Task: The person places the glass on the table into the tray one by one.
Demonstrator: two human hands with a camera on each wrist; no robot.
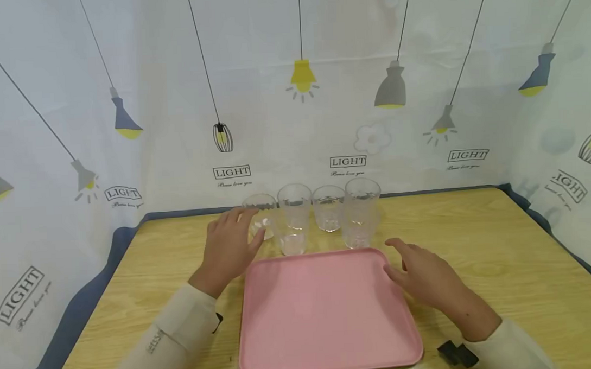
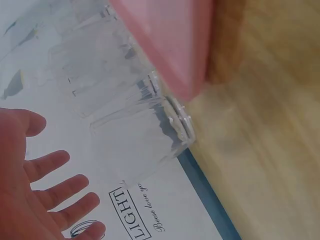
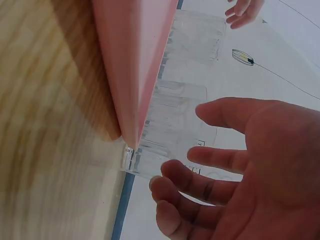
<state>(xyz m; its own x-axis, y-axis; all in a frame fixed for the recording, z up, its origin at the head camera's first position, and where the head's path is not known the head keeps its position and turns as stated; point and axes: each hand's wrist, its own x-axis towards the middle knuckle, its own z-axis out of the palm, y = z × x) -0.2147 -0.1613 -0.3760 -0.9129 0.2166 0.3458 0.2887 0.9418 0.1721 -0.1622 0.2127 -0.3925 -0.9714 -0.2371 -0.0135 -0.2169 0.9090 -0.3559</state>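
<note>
Several clear glasses stand in a row behind a pink tray (image 1: pixel 324 314), which lies flat on the table. At the row's left end is a short glass (image 1: pixel 269 204); beside it come a taller glass (image 1: pixel 294 220), another short glass (image 1: pixel 328 208) and a tall glass (image 1: pixel 361 217) at the right. My left hand (image 1: pixel 228 244) hovers by the leftmost glass, overlapping it in the head view, with fingers spread and nothing held. Past the tray's far right corner, my right hand (image 1: pixel 428 275) hangs with loosely bent fingers (image 3: pixel 215 157), holding nothing.
The wooden table (image 1: pixel 498 253) extends to both sides of the tray. A white cloth (image 1: pixel 273 98) printed with lamps and "LIGHT" labels hangs close behind the glasses and along both sides. Its dark blue lower edge (image 1: pixel 199 212) runs along the table's back.
</note>
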